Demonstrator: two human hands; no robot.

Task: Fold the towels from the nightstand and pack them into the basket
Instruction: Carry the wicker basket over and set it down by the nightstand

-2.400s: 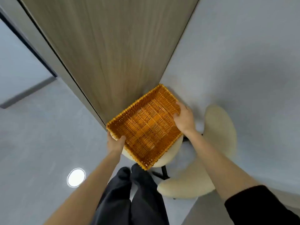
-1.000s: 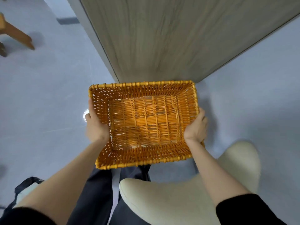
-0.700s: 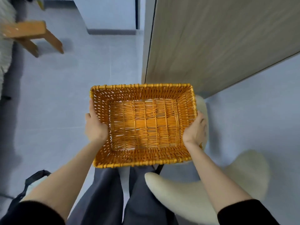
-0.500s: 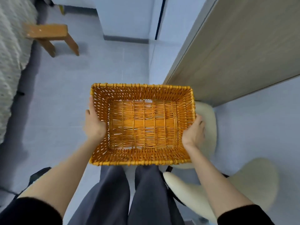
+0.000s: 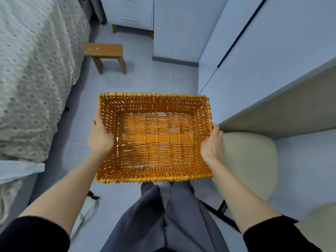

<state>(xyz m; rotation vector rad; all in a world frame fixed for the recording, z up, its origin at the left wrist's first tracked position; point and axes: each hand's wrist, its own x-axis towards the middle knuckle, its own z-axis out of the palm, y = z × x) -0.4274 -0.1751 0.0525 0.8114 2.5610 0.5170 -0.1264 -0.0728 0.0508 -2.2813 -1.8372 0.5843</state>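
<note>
Over grey floor [image 5: 145,77] — L hand [image 5: 101,137], R hand [image 5: 212,142] grip basket [image 5: 154,96] sides; bed [image 5: 32,70] left, stool [image 5: 104,51] + drawers [image 5: 129,13] ahead.

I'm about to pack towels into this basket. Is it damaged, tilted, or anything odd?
Nothing stands out. The basket is empty, its weave looks whole, and the left hand and right hand hold it about level by its short sides.
</note>
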